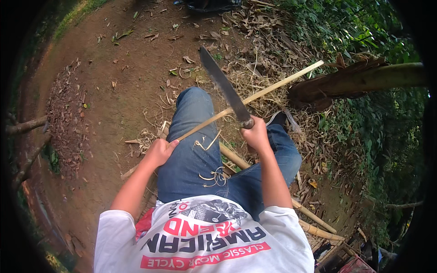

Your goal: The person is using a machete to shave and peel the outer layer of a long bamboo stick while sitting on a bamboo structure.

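My left hand (158, 151) grips the near end of a long pale bamboo strip (273, 88) that slants up to the right across my left knee. In my right hand (256, 134) is the handle of a long dark machete (223, 84). Its blade points up and to the left, and it crosses the strip just above my right hand. Thin curled shavings (214, 175) lie on my blue jeans (191, 154). I am seated, and both forearms come out from a white printed shirt.
Bare brown earth with dry leaves spreads to the left and ahead. Thicker bamboo poles (314, 218) lie under my right leg toward the lower right. A cut trunk (364, 79) lies among dry litter and green undergrowth on the right. Branches (27, 125) edge the left.
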Motion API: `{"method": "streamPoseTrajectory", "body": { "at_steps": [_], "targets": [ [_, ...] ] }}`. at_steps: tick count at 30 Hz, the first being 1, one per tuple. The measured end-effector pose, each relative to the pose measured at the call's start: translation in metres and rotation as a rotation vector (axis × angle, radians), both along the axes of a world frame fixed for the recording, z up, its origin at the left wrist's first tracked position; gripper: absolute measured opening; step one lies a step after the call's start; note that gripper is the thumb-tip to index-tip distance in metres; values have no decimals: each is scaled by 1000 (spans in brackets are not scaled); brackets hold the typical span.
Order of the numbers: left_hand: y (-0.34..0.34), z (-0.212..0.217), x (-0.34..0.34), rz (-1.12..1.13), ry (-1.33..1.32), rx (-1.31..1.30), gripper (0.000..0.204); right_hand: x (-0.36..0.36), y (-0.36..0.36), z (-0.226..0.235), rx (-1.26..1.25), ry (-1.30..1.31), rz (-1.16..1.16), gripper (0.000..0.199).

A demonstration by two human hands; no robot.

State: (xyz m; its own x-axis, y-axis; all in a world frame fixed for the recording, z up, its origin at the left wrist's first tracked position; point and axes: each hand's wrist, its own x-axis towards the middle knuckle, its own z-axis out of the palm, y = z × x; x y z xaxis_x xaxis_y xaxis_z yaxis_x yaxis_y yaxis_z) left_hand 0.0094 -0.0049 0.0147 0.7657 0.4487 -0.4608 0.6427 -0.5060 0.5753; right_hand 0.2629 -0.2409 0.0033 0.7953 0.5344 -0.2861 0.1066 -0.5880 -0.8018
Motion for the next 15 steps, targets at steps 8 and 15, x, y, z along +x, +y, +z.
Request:
{"method": "streamPoseTrajectory", "body": {
  "at_steps": [8, 15],
  "targets": [
    [-2, 0, 4, -13, -32, 31, 77, 23, -18, -31, 258, 92, -486, 11],
    [7, -26, -10, -65, -50, 121, 79, -75, -35, -5, 131, -4, -306, 22]
  ]
}}
